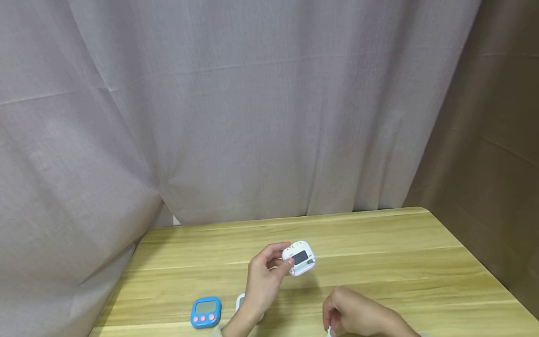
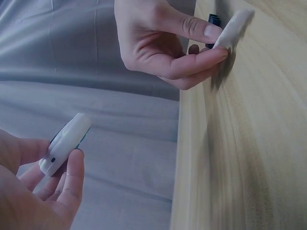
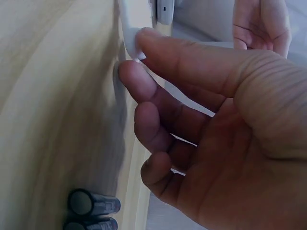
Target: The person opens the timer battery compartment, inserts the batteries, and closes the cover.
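Observation:
Above the table, my left hand (image 1: 263, 281) grips a white digital timer (image 1: 309, 263) by its edge between thumb and fingers. The timer's back, with a dark rectangle on it, faces the head camera; in the left wrist view the timer (image 2: 69, 141) appears edge-on. Lower and to the right, my right hand (image 1: 355, 311) pinches a thin white plastic piece (image 2: 235, 28) between thumb and index finger, close over the tabletop. Only a tip of that piece shows in the head view. Two dark cylindrical batteries (image 3: 103, 203) are on the table near my right hand.
A blue timer (image 1: 205, 307) with pink buttons lies on the wooden table (image 1: 189, 252), left of my left forearm. Another white-rimmed timer (image 1: 239, 302) is partly hidden behind that wrist. A grey curtain (image 1: 252, 117) hangs along the table's far edge.

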`<act>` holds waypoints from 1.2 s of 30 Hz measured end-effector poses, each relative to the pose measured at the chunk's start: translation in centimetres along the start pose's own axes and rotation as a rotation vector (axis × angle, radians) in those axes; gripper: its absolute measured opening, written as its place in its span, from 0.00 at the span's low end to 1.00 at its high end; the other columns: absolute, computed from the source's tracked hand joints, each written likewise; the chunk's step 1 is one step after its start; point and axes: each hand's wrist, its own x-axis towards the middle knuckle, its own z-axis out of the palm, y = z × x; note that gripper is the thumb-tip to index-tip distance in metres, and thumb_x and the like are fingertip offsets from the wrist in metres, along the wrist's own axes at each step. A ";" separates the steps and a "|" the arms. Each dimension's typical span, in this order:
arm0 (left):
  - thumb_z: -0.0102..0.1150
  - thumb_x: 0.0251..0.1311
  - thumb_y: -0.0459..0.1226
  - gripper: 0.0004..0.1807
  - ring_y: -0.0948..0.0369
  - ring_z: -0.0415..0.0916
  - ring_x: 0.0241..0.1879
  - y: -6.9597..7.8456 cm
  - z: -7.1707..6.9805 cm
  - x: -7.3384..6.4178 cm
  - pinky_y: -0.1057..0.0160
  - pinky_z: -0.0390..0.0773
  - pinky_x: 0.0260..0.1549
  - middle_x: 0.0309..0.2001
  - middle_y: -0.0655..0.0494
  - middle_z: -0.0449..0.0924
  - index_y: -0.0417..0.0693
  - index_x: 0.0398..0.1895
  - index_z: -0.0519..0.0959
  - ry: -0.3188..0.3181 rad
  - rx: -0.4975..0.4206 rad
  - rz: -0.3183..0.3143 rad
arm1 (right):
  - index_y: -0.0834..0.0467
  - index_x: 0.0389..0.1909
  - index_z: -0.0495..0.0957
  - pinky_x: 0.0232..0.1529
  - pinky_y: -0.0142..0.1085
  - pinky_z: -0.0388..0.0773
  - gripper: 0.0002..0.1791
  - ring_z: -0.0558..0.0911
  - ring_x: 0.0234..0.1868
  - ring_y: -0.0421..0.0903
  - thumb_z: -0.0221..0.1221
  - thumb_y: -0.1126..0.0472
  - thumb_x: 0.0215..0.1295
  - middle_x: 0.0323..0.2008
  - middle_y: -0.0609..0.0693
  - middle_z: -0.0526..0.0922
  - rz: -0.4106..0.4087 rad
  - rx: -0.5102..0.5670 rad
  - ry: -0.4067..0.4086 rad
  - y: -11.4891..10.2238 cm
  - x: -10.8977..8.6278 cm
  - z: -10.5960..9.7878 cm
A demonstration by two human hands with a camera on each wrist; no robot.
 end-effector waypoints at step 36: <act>0.69 0.61 0.25 0.20 0.59 0.84 0.39 0.1 -0.1 -0.1 0.64 0.92 0.40 0.47 0.44 0.88 0.43 0.57 0.85 -0.016 -0.008 -0.006 | 0.45 0.46 0.82 0.40 0.33 0.76 0.32 0.71 0.42 0.39 0.86 0.60 0.37 0.43 0.40 0.77 0.232 -0.192 0.033 1.9 -3.9 -4.6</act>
